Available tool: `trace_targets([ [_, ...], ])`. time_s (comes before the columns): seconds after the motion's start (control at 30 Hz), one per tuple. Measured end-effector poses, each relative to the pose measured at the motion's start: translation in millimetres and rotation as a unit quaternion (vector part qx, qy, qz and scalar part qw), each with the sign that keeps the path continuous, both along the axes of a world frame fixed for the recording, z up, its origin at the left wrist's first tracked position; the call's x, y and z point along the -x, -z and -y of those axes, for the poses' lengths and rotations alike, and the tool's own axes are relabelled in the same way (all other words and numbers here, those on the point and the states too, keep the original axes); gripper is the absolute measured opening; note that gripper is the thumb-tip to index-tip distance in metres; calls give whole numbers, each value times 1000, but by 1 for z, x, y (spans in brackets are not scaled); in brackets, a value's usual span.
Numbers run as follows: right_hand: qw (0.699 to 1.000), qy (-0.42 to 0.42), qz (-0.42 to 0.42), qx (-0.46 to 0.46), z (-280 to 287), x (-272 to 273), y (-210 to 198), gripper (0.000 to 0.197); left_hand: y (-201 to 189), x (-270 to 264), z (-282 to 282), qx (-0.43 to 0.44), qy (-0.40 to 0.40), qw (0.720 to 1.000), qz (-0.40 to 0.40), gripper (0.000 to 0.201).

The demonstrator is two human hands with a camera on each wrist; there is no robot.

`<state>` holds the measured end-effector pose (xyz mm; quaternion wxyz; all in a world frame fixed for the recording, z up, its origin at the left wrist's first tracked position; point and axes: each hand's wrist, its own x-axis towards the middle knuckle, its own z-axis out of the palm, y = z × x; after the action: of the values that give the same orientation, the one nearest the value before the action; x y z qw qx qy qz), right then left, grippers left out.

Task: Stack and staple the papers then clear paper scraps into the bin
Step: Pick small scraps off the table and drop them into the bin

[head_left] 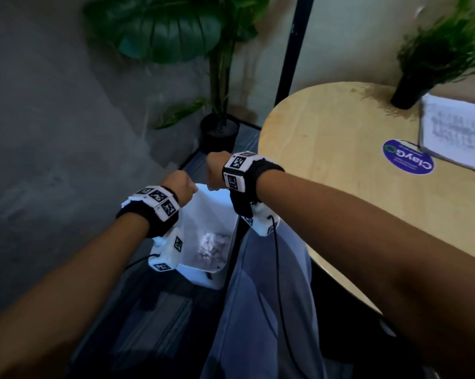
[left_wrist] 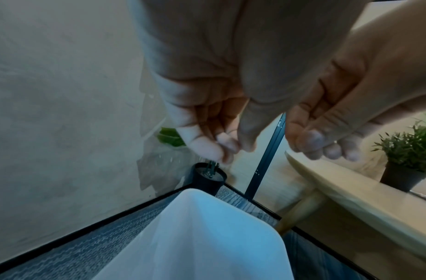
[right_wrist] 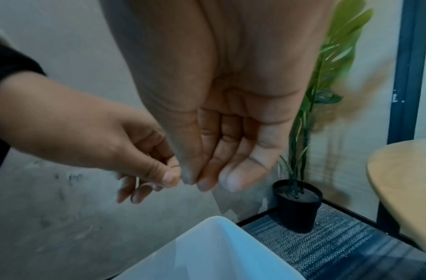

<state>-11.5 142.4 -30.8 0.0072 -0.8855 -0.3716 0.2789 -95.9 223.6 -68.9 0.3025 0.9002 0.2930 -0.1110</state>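
A white bin [head_left: 203, 280] stands on the floor beside the table, with crumpled paper scraps [head_left: 211, 246] lying in its bottom. My left hand [head_left: 180, 187] and right hand [head_left: 214, 170] hover close together just above its far rim. In the left wrist view the left hand [left_wrist: 231, 145] has loosely curled fingers, the thumb tip meets them, and nothing shows between them. The right hand [right_wrist: 207, 178] hangs with nearly straight fingers and holds nothing. The bin [right_wrist: 219, 252] sits right below. A white stack of printed papers [head_left: 458, 132] lies on the table at the far right.
The round wooden table [head_left: 326, 173] carries a blue round sticker [head_left: 407, 157] and a small potted plant [head_left: 406, 97]. A tall plant in a black pot [head_left: 220, 132] and a black pole [head_left: 293, 50] stand behind the bin. My trouser leg [head_left: 258, 296] is beside it.
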Motion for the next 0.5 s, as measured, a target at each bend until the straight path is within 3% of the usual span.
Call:
trace_targets([
  [0.07, 1000, -14, 17, 6, -5, 0, 3, 8, 7, 0, -1, 10, -4, 1000, -6, 22],
  [0.1, 1000, -11, 16, 1, -9, -5, 11, 15, 11, 0, -2, 12, -3, 1000, 0, 24],
  [0.27, 999, -42, 12, 15, -17, -11, 18, 11, 21, 4, -9, 40, 8, 999, 11, 16],
  [0.43, 999, -24, 32, 4, -14, -7, 18, 36, 19, 7, -10, 39, 9, 999, 1, 11],
  [0.5, 999, -14, 26, -25, -12, -5, 21, 37, 15, 7, -8, 24, 11, 1000, -8, 28],
])
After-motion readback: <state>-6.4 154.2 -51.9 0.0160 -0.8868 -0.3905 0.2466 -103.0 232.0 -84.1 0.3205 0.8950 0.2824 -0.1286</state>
